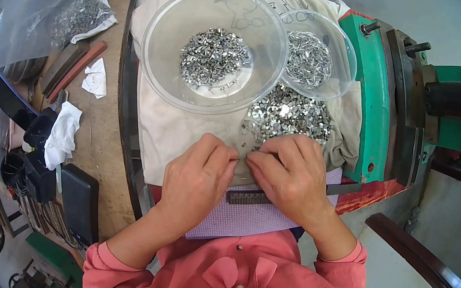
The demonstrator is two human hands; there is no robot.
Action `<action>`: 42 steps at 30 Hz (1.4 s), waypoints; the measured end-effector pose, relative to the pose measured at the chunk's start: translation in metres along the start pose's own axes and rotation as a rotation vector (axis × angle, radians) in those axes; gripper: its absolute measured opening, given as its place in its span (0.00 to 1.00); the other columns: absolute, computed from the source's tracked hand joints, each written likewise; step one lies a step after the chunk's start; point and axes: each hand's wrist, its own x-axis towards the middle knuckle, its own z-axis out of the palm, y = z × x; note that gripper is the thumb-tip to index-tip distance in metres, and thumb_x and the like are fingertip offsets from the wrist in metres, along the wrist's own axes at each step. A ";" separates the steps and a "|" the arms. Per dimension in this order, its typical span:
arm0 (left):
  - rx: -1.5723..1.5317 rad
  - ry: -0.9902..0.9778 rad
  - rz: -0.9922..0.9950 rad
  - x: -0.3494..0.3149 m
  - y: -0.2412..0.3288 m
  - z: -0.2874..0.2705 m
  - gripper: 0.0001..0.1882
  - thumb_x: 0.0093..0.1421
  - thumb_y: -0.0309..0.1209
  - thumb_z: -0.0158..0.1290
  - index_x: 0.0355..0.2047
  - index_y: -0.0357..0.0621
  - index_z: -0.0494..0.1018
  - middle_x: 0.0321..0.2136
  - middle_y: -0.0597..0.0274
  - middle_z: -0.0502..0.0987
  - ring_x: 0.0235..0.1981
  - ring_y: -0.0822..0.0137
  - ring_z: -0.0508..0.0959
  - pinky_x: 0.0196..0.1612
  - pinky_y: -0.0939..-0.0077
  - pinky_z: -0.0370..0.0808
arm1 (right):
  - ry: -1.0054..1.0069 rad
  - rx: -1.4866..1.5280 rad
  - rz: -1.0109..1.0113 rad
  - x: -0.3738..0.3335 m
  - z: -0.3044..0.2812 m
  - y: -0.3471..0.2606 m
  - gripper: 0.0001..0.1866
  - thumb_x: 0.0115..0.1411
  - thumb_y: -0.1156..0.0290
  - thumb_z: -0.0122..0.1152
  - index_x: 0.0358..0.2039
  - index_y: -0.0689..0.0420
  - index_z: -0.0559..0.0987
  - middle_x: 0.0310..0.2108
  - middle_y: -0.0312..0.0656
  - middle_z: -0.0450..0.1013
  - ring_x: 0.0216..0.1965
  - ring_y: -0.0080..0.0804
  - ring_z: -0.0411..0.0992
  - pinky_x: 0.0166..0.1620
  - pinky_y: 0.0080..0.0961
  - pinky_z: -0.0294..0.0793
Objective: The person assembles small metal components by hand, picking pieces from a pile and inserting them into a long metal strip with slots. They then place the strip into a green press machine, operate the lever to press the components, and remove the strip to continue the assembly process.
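My left hand (pixel 200 172) is closed in a pinch over the beige cloth (pixel 156 133); whatever its fingertips hold is too small to make out. Close beside it, my right hand (pixel 291 173) is pinched too, its fingertips near a few tiny metal bits, and anything in it is hidden. Just beyond the right hand lies a loose pile of small shiny metal pieces (pixel 290 116). A dark notched metal bar (pixel 247 198) rests on the purple textured mat (pixel 255 221), its right part covered by the right hand and wrist.
Beyond my hands stand a large clear tub (pixel 159 84) of short metal pieces and a smaller clear bowl (pixel 346 54) of thin metal pins. Green machinery (pixel 368 104) borders the right. A wooden bench (pixel 104 144) at left carries tissues (pixel 62 135), dark cases and plastic bags.
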 end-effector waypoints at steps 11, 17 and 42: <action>-0.066 -0.033 -0.097 -0.009 0.000 -0.008 0.11 0.54 0.19 0.63 0.37 0.39 0.76 0.36 0.56 0.73 0.27 0.60 0.78 0.29 0.67 0.75 | 0.024 0.107 0.116 -0.008 -0.010 0.004 0.10 0.49 0.74 0.73 0.34 0.53 0.84 0.34 0.34 0.73 0.36 0.35 0.71 0.40 0.33 0.65; -0.117 -0.050 -0.135 -0.011 0.000 -0.010 0.10 0.55 0.20 0.61 0.38 0.40 0.76 0.36 0.55 0.73 0.32 0.54 0.78 0.34 0.61 0.76 | -0.014 0.071 0.078 -0.007 -0.006 0.003 0.10 0.48 0.74 0.69 0.34 0.52 0.84 0.35 0.34 0.73 0.38 0.35 0.70 0.41 0.33 0.66; -0.117 -0.088 -0.054 -0.006 -0.006 -0.015 0.06 0.55 0.21 0.61 0.32 0.39 0.76 0.33 0.57 0.72 0.30 0.52 0.78 0.32 0.60 0.75 | -0.088 0.147 0.010 -0.035 -0.013 -0.022 0.12 0.48 0.70 0.74 0.32 0.51 0.81 0.39 0.32 0.73 0.42 0.35 0.72 0.48 0.36 0.65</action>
